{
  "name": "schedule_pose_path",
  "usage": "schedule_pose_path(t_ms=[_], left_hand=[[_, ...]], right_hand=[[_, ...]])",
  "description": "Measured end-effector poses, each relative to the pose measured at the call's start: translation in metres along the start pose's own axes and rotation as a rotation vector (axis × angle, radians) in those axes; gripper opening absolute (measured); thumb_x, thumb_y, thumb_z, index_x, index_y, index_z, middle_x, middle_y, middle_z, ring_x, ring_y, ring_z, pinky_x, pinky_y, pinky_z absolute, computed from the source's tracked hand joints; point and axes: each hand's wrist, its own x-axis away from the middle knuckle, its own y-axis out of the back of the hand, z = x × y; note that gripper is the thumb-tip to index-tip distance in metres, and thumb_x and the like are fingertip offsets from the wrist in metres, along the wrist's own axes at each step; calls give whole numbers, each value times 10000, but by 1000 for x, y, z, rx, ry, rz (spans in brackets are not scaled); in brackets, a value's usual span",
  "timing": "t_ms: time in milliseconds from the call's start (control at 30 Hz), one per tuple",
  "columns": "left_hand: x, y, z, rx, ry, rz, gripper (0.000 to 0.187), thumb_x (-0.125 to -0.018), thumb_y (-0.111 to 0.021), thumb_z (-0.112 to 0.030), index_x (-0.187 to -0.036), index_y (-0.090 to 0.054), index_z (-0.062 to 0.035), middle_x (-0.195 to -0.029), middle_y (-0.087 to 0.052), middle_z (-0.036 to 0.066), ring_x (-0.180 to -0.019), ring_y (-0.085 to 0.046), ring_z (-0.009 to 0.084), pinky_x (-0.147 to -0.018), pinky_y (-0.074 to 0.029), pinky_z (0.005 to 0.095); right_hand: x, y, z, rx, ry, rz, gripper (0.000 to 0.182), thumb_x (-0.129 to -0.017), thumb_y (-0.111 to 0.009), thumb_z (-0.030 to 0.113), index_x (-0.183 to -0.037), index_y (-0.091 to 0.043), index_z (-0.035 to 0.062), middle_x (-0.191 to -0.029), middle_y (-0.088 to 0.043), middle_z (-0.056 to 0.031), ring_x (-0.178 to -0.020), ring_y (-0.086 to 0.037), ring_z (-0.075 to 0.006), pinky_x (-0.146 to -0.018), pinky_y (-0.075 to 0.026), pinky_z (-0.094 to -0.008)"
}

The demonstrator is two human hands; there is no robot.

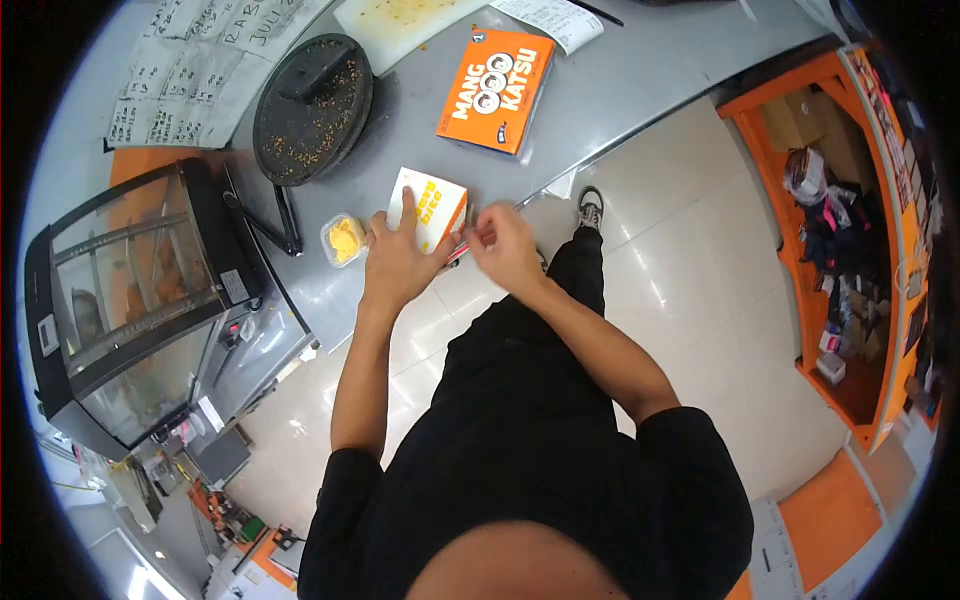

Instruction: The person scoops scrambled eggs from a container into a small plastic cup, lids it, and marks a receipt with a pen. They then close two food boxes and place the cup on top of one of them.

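A small white and orange food box (447,195) with yellow lettering lies near the counter's front edge. My left hand (398,262) spans its near end, index finger stretched over the top and thumb by the front side, gripping it. At the box's right side is my right hand (508,250), its fingers curled and pinched together. What is between those fingertips, if anything, is too small to make out. Just left of my left hand sits a clear tub (344,240) with yellow shredded food in it.
A larger orange box (497,90) stands farther back on the steel counter (415,105). A round dark lid or pan (313,110) with crumbs and black tongs (285,225) are on the left, beside a glass display warmer (135,300). Orange shelving (800,255) stands at right across the floor.
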Motion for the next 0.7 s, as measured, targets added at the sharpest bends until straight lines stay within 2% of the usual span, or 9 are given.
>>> schedule_pose_path(t_ms=[33,67,133,167,267,433,533,633,700], left_hand=[[-4,2,0,-4,18,42,1042,-833,-724,-636,-1590,-367,-15,-1335,-460,466,-1292,-502,566,-1053,-473,499],[-5,5,-2,-17,7,51,1042,-833,-724,-636,-1590,-367,-15,-1335,-460,466,-1292,-502,566,-1053,-473,499],[-7,10,-4,152,48,85,1047,-822,-723,-631,-1568,-387,22,-1290,-504,476,-1287,-498,566,-1040,-484,509],[-10,6,-2,113,41,75,1047,-827,-700,-646,-1552,-401,48,-1270,-534,464,-1281,-517,537,-1047,-480,480],[-13,6,2,141,34,109,1056,-833,-680,-658,-1555,-389,56,-1261,-546,455,-1260,-534,521,-1045,-481,477],[-12,0,2,87,1,71,1022,-847,-714,-590,-1539,-389,88,-1158,-613,423,-1206,-572,494,-1033,-473,456],[-5,-6,-8,70,17,30,1026,-850,-711,-599,-1547,-383,79,-1177,-591,439,-1203,-564,510,-1023,-480,465],[1,-24,-7,47,-13,-97,1028,-858,-699,-616,-1574,-360,39,-1253,-519,467,-1217,-524,549,-1035,-464,494],[6,-37,-10,113,58,-170,1028,-851,-715,-573,-1593,-322,20,-1367,-380,486,-1322,-363,619,-1088,-390,590]], right_hand=[[10,-2,0,70,21,122,336,-834,-806,129,-1082,-623,-6,-943,-615,-166,-784,-708,-319,-668,-592,-399],[16,-8,1,62,13,106,336,-834,-806,129,-1082,-623,-6,-943,-615,-166,-784,-708,-319,-668,-592,-399],[29,-24,4,229,214,138,430,-797,-839,211,-1090,-617,-11,-913,-597,-166,-799,-692,-357,-667,-594,-439],[32,-27,2,227,204,127,430,-797,-839,211,-1090,-617,-11,-913,-597,-166,-799,-692,-357,-667,-594,-439],[26,-35,-5,333,212,92,291,-871,-751,154,-1062,-617,-20,-941,-615,-169,-777,-683,-372,-641,-587,-455],[25,-41,-8,257,187,24,199,-879,-726,112,-994,-639,-25,-925,-623,-169,-729,-675,-369,-630,-581,-454],[22,-39,-7,170,183,-33,185,-864,-739,100,-952,-642,-32,-882,-624,-167,-717,-672,-368,-623,-571,-459],[22,-41,-13,95,159,-60,201,-847,-756,94,-951,-640,-34,-860,-629,-170,-721,-671,-369,-626,-560,-462],[23,-40,-16,87,133,-66,221,-837,-767,95,-963,-640,-32,-857,-633,-171,-724,-669,-370,-633,-556,-462]])
